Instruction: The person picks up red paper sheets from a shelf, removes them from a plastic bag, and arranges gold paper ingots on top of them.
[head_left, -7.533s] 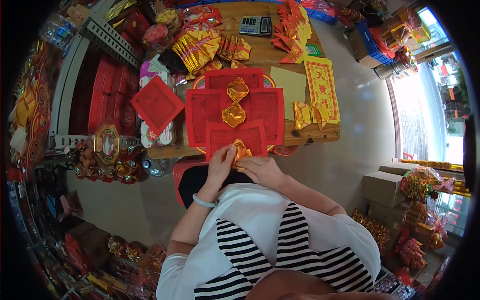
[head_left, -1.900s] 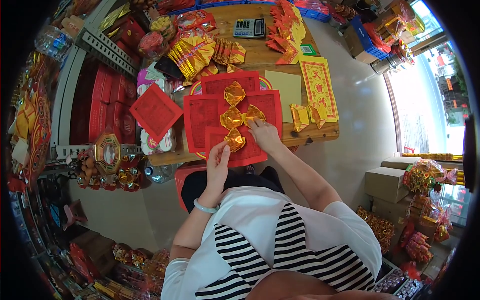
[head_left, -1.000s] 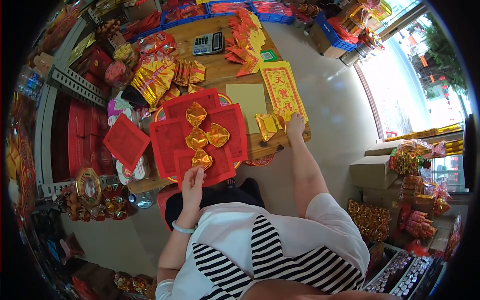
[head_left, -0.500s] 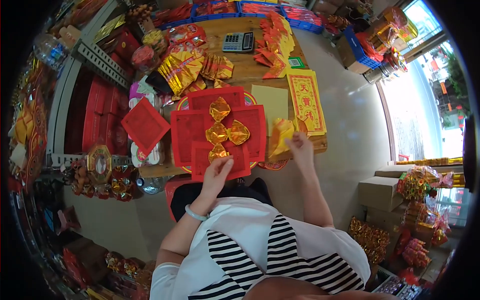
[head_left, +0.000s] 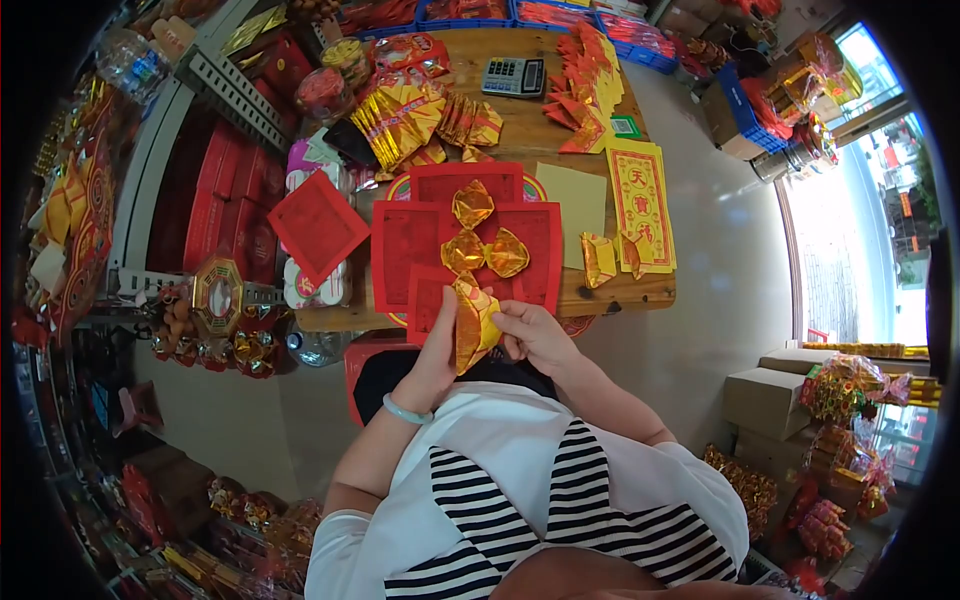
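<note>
Close to my body, just over the near edge of the red sheets, both hands grip one folded gold paper (head_left: 474, 330). My left hand (head_left: 433, 357) has its fingers along the left side, and my right hand (head_left: 540, 340) pinches the right edge. Beyond them, gold paper ingots (head_left: 472, 204) lie on overlapping red paper sheets (head_left: 405, 245), themselves over a round patterned board (head_left: 398, 188). The lowest part of that group is hidden by the held paper. Two more folded gold papers (head_left: 598, 262) rest at the table's right side.
On the wooden table (head_left: 640, 290) are a calculator (head_left: 513, 76), a yellow printed stack (head_left: 640, 200), a plain tan sheet (head_left: 570, 210) and fanned red-gold papers (head_left: 400, 120). A single red sheet (head_left: 318, 228) lies left over white rolls. Metal shelving (head_left: 230, 95) borders the left.
My right hand has come from the table's right side to the middle with a folded gold paper. My left hand has left the lowest ingot and now holds that paper too. The view has shifted slightly.
</note>
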